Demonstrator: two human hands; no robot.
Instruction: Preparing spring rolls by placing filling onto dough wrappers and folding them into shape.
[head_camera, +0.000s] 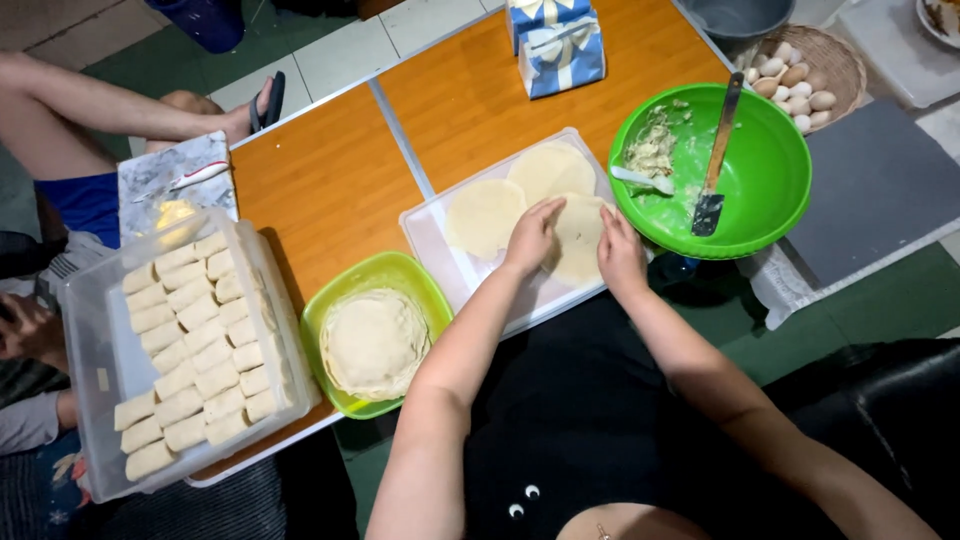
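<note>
My left hand (532, 235) and right hand (620, 250) press flat, fingers together, gripping nothing, on a round dough wrapper (580, 240) on the white cutting board (440, 250); green bowl (770, 190) just beside.

Round wrappers laid flat on the white tray (430, 235): three. Green bowls: two, a large one (780, 180) and a small one (345, 300). Utensils in the large bowl: two. Clear containers (95, 400) of rolled pieces: one. Blue gift boxes (560, 50): two.
</note>
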